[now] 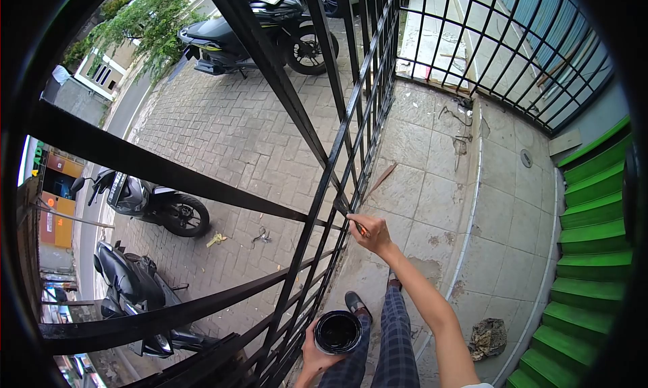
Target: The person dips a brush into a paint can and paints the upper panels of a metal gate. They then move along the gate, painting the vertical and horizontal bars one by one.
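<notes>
My right hand (370, 231) is closed around the handle of a paintbrush (342, 204). The brush's dark bristles are at a bar of the black metal fence (317, 202); whether they touch it is hard to tell. Lower down, my left hand (316, 354) grips a can of black paint (338, 332) from its side, with the can's open top facing me. Dark, glossy liquid shows inside the can. The can is held in front of my legs, close to the fence.
Tiled floor (432, 185) lies under my feet, with a step along its right side. A crumpled cloth (488, 339) and a thin brown strip (382, 179) lie on it. Green corrugated shutter (580, 253) stands at right. Beyond the fence, motorcycles (145, 202) are parked on paving.
</notes>
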Motion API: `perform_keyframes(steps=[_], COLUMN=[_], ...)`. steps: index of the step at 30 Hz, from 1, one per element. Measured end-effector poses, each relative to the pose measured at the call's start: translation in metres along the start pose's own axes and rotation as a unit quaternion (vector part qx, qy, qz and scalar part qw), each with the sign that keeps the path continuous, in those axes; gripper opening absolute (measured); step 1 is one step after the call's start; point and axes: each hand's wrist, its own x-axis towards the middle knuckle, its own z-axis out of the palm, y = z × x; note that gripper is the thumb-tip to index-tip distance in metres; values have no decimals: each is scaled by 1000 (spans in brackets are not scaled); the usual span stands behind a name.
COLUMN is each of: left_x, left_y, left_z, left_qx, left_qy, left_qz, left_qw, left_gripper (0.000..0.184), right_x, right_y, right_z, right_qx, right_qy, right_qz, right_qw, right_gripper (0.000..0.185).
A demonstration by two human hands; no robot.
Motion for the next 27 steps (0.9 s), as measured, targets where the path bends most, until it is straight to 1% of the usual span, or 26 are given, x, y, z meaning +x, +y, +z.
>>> perform_keyframes(steps=[2, 4, 5, 7, 8, 9, 12, 14, 16, 18, 19, 20, 22, 25, 26, 27], left_x=[9, 18, 21, 29, 28, 28, 26, 21, 16, 10, 8, 6, 3, 1, 1, 2], left_y=[-1, 3, 5, 20, 20, 19, 20, 15, 4, 1, 3, 4, 4, -1, -2, 1], left_z=[-1, -4, -7, -9, -10, -11, -14, -13, -14, -15, -16, -17, -18, -19, -19, -20], left_qx=[4, 12, 17, 20, 23, 25, 27, 20, 9, -8, -16, -7, 11, 5, 8, 11], left_qy=[8, 4, -4, -7, -5, -3, 1, 2, 4, -1, -4, -6, -11, -16, -15, -14], left_qz=[18, 33, 40, 67, 66, 64, 73, 71, 57, 52, 50, 54, 63, 66, 67, 68], left_qw=[1000, 999, 999, 998, 998, 998, 997, 997, 998, 999, 999, 999, 998, 998, 998, 998], left_gripper=[107, 107, 107, 106, 106, 106, 105, 106, 107, 106, 106, 105, 103, 103, 103, 103], right_x=[-25, -33, -32, -19, -16, -15, -46, -69, -72, -58, -51, -45, -40, -58, -64, -64], right_y=[-14, -28, -30, -26, -24, -23, -37, -51, -57, -49, -40, -32, -28, -44, -49, -50], right_z=[5, 2, -2, 2, 4, 5, 16, 19, 17, 14, 14, 15, 19, 21, 17, 18], right_qx=[33, 73, 88, 67, 55, 32, 29, 62, 76, 99, 78, 68, 16, -2, 4, 47], right_qy=[-65, -150, -138, -35, 17, 20, -77, -173, -208, -109, -86, -19, 30, -129, -211, -197], right_qz=[-34, -26, -18, 11, 26, 16, -42, -103, -95, -41, -17, -11, -6, -97, -104, -88], right_qw=[997, 986, 986, 997, 998, 999, 996, 978, 971, 988, 993, 997, 999, 987, 972, 975], right_gripper=[14, 14, 13, 14, 14, 14, 14, 14, 15, 15, 15, 16, 16, 14, 15, 14])
